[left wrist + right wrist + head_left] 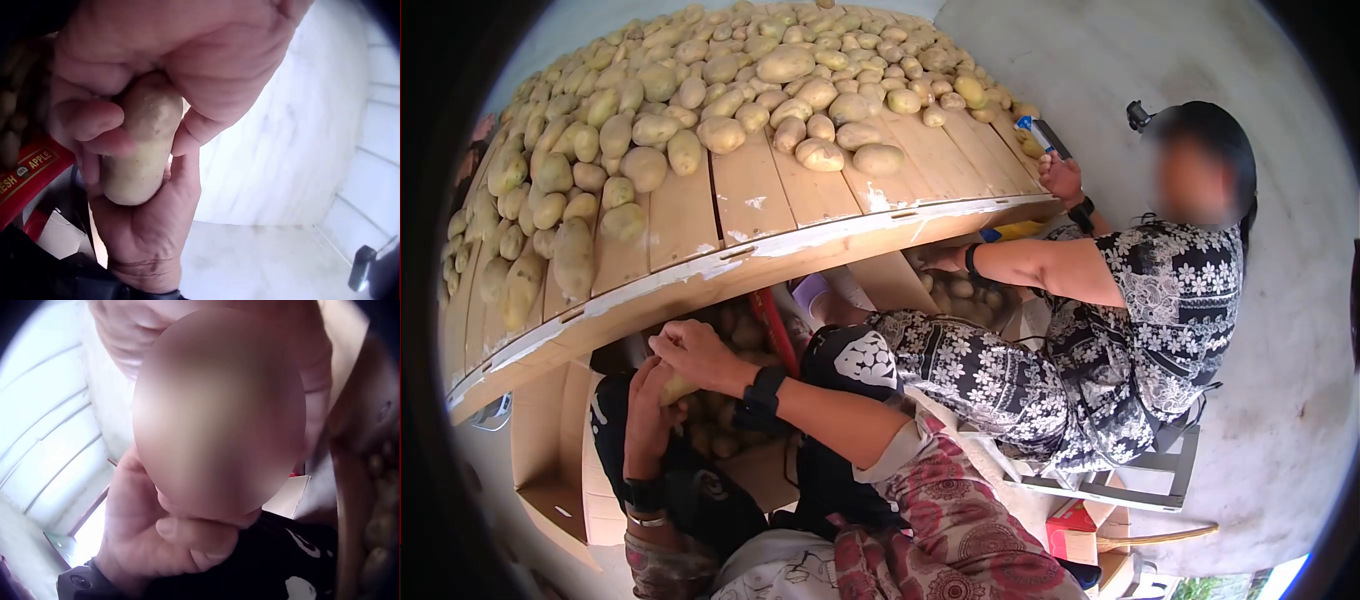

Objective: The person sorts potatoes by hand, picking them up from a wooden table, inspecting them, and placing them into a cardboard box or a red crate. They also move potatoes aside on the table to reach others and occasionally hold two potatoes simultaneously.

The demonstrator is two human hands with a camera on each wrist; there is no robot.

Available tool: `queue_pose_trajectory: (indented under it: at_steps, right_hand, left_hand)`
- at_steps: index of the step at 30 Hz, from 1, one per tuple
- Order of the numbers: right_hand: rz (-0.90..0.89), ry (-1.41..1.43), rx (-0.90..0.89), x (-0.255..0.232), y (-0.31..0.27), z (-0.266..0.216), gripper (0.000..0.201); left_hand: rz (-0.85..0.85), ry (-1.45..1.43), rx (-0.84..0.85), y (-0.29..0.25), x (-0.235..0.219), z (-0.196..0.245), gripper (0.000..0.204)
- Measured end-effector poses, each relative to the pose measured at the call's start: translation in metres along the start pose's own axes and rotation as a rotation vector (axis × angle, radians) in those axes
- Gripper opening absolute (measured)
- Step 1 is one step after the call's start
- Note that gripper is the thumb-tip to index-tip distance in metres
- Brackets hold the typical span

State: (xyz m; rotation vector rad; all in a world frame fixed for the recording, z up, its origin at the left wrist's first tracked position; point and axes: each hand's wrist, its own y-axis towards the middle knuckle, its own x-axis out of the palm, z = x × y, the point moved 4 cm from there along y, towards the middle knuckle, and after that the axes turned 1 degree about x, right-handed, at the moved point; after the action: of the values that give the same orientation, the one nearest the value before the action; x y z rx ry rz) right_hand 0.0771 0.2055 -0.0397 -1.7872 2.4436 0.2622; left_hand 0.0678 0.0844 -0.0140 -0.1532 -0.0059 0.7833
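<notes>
One pale yellow-brown potato (140, 153) is held between both hands over the lap. My left hand (650, 415) curls round it from one side, and my right hand (700, 357) grips it from the other. In the left wrist view, my left hand (181, 50) covers the potato's upper end with bent fingers, while my right hand (150, 231) cups its lower end. In the right wrist view a blur hides the potato; my right hand (312, 369) is above and my left hand (150, 537) below, fingers curled.
A slatted wooden platform (800, 195) bears several potatoes, its edge above my hands. Cardboard boxes (550, 440) and loose potatoes lie below. Another person (1170, 290) sits at the right, one hand holding a blue-and-white item (1040, 135). A red strip (774, 330) is beside my right arm.
</notes>
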Motion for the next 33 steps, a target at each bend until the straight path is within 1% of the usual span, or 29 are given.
queue_pose_trajectory:
  at_steps: [1,2,4,5,7,8,10,14,17,19,20,22,23,25,26,28,29,31,33]
  right_hand:
    - [0.042,-0.019,-0.02,-0.002,0.001,0.0,0.031]
    - [0.043,-0.023,-0.018,-0.004,0.004,0.0,0.031]
    - [0.062,-0.119,-0.091,-0.007,0.009,-0.01,0.029]
    - [0.064,-0.121,-0.089,-0.006,0.011,-0.007,0.029]
    - [0.117,-0.129,-0.189,-0.008,0.015,-0.008,0.028]
    - [0.121,-0.134,-0.19,-0.009,0.015,-0.006,0.028]
    - [0.1,-0.109,-0.159,-0.008,0.014,-0.005,0.027]
    - [0.111,-0.111,-0.19,-0.012,0.016,-0.005,0.028]
    - [0.128,-0.128,-0.197,-0.014,0.014,-0.002,0.027]
    - [0.079,-0.148,-0.14,-0.014,0.015,0.001,0.026]
    - [0.08,-0.152,-0.143,-0.015,0.015,0.001,0.026]
    - [0.1,-0.183,-0.151,-0.013,0.013,0.003,0.026]
    - [0.102,-0.183,-0.148,-0.011,0.012,0.005,0.026]
    - [0.108,-0.183,-0.155,-0.008,0.012,0.004,0.025]
    - [0.106,-0.187,-0.156,-0.007,0.013,0.004,0.025]
    - [0.116,-0.163,-0.132,-0.004,0.01,0.006,0.024]
    - [0.117,-0.164,-0.134,-0.002,0.009,0.006,0.024]
    - [0.14,-0.159,-0.139,0.002,0.01,0.006,0.026]
    - [0.151,-0.172,-0.144,0.005,0.013,0.006,0.026]
  left_hand:
    - [0.05,0.072,0.06,0.001,0.0,0.001,0.03]
    - [0.048,0.068,0.059,0.003,0.002,0.002,0.03]
    - [0.087,-0.187,-0.081,0.005,0.004,0.0,0.028]
    - [0.084,-0.189,-0.082,0.006,0.004,0.0,0.028]
    - [0.076,-0.156,-0.104,0.009,0.004,0.003,0.02]
    - [0.072,-0.158,-0.101,0.01,0.005,0.005,0.02]
    - [0.047,-0.229,-0.175,0.009,0.005,0.004,0.021]
    - [0.055,-0.232,-0.163,0.011,0.01,0.007,0.019]
    - [0.096,-0.224,-0.161,0.009,0.014,0.009,0.019]
    - [0.084,-0.233,-0.171,0.01,0.012,0.003,0.018]
    - [0.082,-0.235,-0.166,0.011,0.012,0.001,0.018]
    - [0.056,-0.186,-0.094,0.009,0.011,-0.001,0.018]
    - [0.054,-0.187,-0.096,0.007,0.01,-0.001,0.018]
    - [0.047,-0.19,-0.146,0.005,0.007,0.002,0.019]
    - [0.047,-0.194,-0.144,0.005,0.007,0.006,0.019]
    - [0.07,-0.313,-0.249,-0.001,0.007,0.005,0.021]
    - [0.069,-0.314,-0.247,-0.002,0.004,0.0,0.021]
    - [0.058,-0.265,-0.171,0.0,-0.001,-0.008,0.034]
    - [0.067,-0.269,-0.153,0.001,-0.004,-0.01,0.035]
